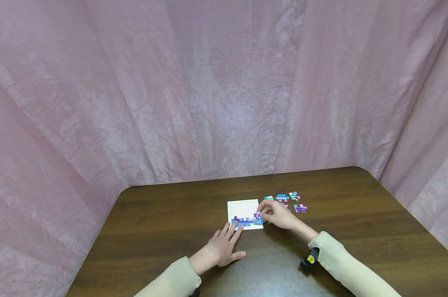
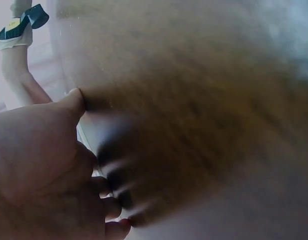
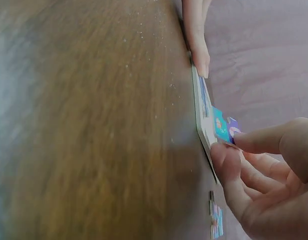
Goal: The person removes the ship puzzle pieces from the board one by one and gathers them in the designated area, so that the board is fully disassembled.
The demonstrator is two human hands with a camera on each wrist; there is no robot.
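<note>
A white square puzzle tray (image 1: 242,207) lies on the table, with joined purple and blue jigsaw pieces (image 1: 242,222) along its near side. My left hand (image 1: 224,247) is spread out, fingertips resting on the tray's near left part; in the left wrist view, the left palm (image 2: 38,165) shows with the fingers reaching toward the tray edge. At the tray's right side, my right hand (image 1: 277,213) pinches a purple jigsaw piece (image 3: 234,127) between thumb and fingers. A teal part (image 3: 220,124) tilts up beside it; whether the two are joined I cannot tell.
Several loose jigsaw pieces (image 1: 282,198) lie right of the tray, some partly hidden behind the right hand. One purple piece (image 1: 300,208) is farthest right. The brown wooden table (image 1: 164,222) ends at a pink curtain (image 1: 224,103).
</note>
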